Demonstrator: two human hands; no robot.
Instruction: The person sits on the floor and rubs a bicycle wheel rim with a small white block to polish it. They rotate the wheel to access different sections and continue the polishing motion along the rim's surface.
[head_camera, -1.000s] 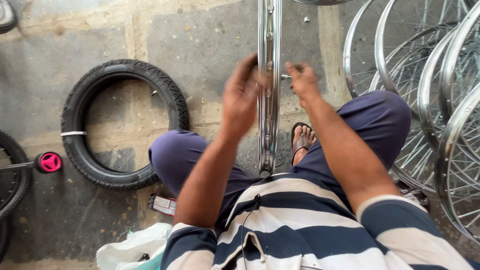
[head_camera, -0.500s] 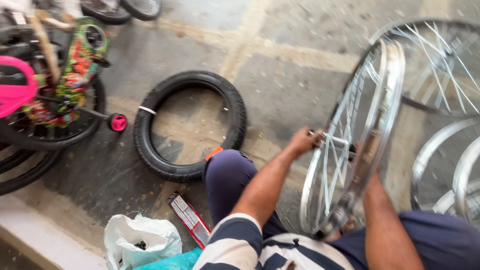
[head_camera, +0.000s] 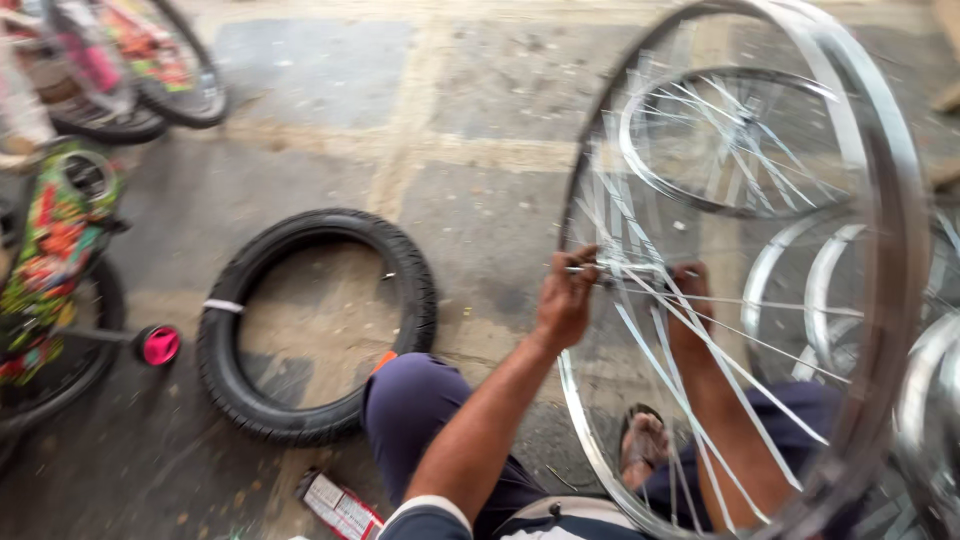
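- left hand: fingers closed on the axle end at the hub of the spoked wheel.
- right hand: behind the spokes, at the hub's far side; grip cannot be told.
- wheel: upright, between both hands.
- black tyre: flat on the floor, left of the left hand.

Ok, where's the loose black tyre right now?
In the head view the black tyre lies flat on the concrete floor, left of centre, just beyond the person's left knee and right of the pink training wheel.
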